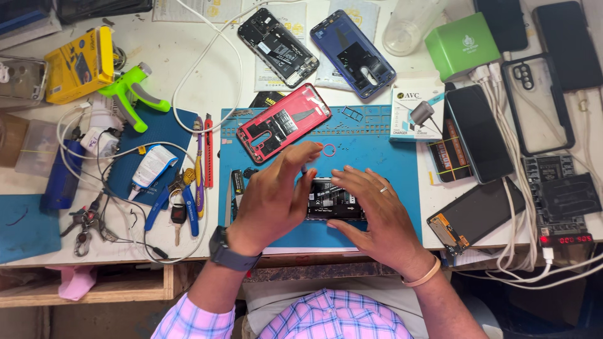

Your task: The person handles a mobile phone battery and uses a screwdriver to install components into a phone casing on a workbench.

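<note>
On the blue repair mat (377, 157), an opened phone (330, 199) was laid with its long axis running left to right, between the two hands and partly hidden by them. The right hand (377, 216) was set on its right end, fingers spread and flat; the left hand (273, 198) was raised at its left end, fingers apart, gripping nothing. Dark internals and a pale label were exposed. A small red ring (329, 149) was seen just beyond the left fingertips.

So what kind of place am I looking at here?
Most likely a phone repair bench: both hands work an opened phone on a blue repair mat, with a stripped red phone frame and pliers nearby.
</note>
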